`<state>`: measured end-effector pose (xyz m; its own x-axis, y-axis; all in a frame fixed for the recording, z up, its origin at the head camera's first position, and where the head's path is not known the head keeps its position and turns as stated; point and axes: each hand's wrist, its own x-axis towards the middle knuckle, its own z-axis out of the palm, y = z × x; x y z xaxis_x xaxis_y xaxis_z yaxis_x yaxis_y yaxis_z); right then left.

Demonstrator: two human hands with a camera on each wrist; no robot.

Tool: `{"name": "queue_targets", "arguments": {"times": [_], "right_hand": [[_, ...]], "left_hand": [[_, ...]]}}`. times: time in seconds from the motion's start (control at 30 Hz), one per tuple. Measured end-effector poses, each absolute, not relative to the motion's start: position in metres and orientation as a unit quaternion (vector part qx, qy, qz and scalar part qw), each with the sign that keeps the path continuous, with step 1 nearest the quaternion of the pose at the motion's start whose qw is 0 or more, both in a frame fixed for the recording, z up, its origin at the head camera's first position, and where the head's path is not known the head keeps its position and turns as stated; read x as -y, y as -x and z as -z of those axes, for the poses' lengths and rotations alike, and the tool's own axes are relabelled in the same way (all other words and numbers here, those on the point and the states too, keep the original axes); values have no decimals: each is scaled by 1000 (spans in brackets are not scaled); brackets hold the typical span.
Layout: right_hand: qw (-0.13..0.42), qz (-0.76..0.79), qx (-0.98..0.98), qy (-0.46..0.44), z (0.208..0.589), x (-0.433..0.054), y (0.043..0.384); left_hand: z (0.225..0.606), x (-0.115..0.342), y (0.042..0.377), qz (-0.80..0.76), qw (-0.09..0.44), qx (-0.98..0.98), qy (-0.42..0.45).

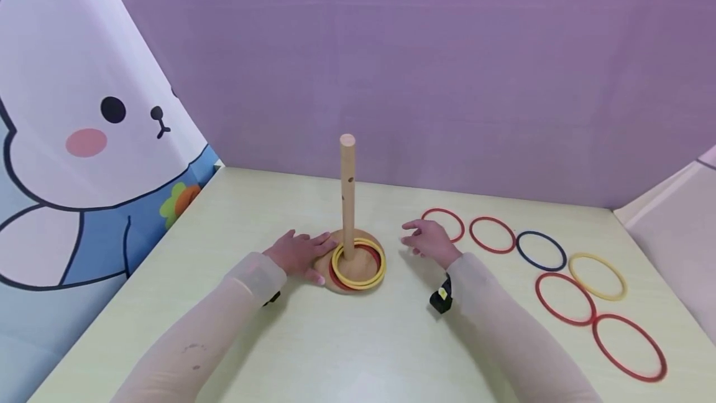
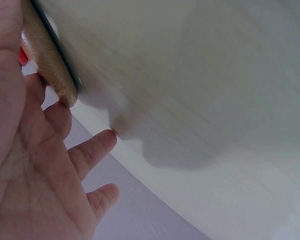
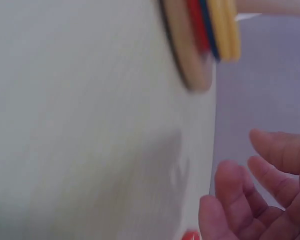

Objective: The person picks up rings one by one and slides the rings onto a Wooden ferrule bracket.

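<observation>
A wooden post (image 1: 348,198) rises upright from a round wooden base (image 1: 369,234) on the table. Stacked around its foot are yellow rings (image 3: 230,30), a blue ring (image 3: 209,30) and a red ring (image 3: 197,25). My left hand (image 1: 296,255) rests at the base's left side, fingers spread, with fingertips on its edge (image 2: 50,60). To the right of the post, my right hand (image 1: 429,241) holds nothing, its fingers loosely bent. In the head view it overlaps part of a red ring (image 1: 462,224) lying behind it.
Further right on the table (image 1: 347,353) lie another red ring (image 1: 495,251), a blue ring (image 1: 541,232), a yellow ring (image 1: 626,285) and two more red rings, one (image 1: 662,359) nearest the front. A purple cloth backdrop (image 1: 425,79) stands along the back edge; a cartoon-printed cloth (image 1: 56,79) flanks the left.
</observation>
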<state>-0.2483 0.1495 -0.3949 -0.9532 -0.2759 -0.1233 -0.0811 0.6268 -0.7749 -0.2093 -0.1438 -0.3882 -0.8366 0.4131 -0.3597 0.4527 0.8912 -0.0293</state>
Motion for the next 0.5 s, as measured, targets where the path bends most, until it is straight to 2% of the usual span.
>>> {"name": "queue_targets", "arguments": {"times": [0.27,0.5], "right_hand": [[67,311,-938,140,394,-173,254],[68,313,-938,134,391,-181,256]], "left_hand": [[385,144,209,51,174,-958,-222],[386,143,209,44,181,-958,-219]]}}
